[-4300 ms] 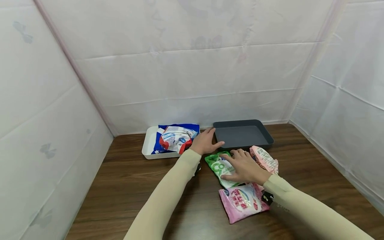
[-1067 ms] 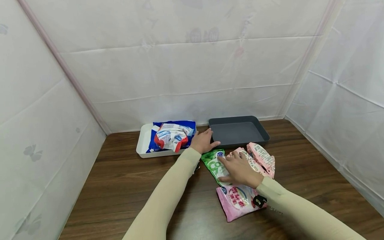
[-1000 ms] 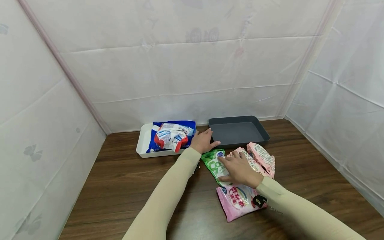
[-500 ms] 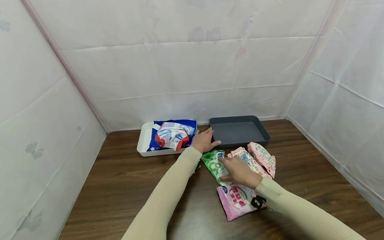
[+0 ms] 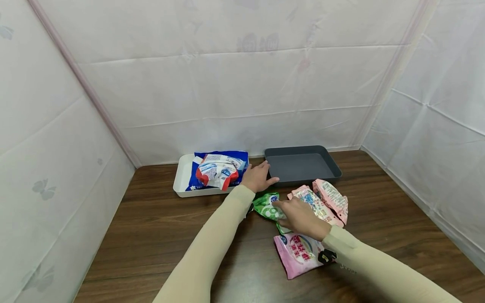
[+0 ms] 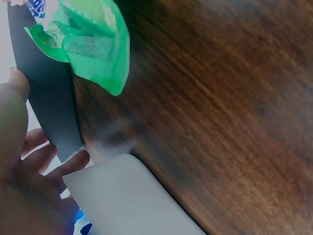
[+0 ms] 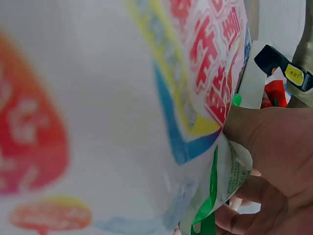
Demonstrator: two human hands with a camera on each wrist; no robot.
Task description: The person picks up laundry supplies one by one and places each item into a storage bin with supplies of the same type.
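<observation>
My right hand (image 5: 301,216) pinches a green-and-white plastic bag (image 5: 268,207) from above, partly covering it. The bag is bunched, its far end tilted up toward the left; in the right wrist view my fingers curl about its white side (image 7: 234,169). Between the white tray (image 5: 183,173) and the dark grey tray (image 5: 303,166), my left hand (image 5: 258,177) spreads its fingers and grips nothing. In the left wrist view those fingers lie by the white tray's corner (image 6: 132,191). A pink bag (image 5: 295,256) with red lettering lies below my right hand and fills most of the right wrist view.
The white tray carries a blue bag (image 5: 238,155) with a crumpled red-and-white bag (image 5: 217,170) on top. Right of my right hand lie a flowered pink bag (image 5: 316,204) and a folded pink one (image 5: 333,198). Pale fabric walls (image 5: 242,92) enclose the wooden table (image 5: 163,244).
My right fingers have closed on the green-and-white bag, which was flat and is now bunched up. My left hand stays about where it was between the trays.
</observation>
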